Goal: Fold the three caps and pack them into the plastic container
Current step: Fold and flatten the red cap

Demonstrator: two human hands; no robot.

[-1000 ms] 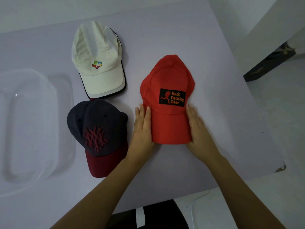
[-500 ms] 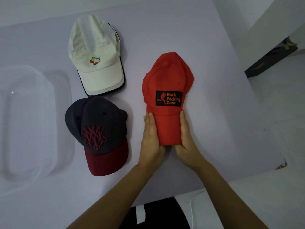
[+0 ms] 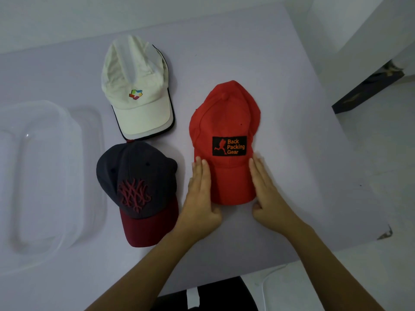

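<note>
The red cap (image 3: pixel 226 140) lies flat on the table (image 3: pixel 280 63). Its brim sits between the two hands. The left hand (image 3: pixel 200 194) and the right hand (image 3: pixel 267 194) are flat and open, pressing the brim's sides, not gripping. The clear plastic container (image 3: pixel 40 176) waits far left.

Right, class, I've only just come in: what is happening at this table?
A person is working on a red cap that lies flat on the table. The left hand and the right hand are open and pressed against the two sides of its brim, apparently to fold it. A white cap and a dark cap with a maroon brim lie untouched to the left. The clear plastic container at the far left holds nothing, so no cap is packed.
</note>
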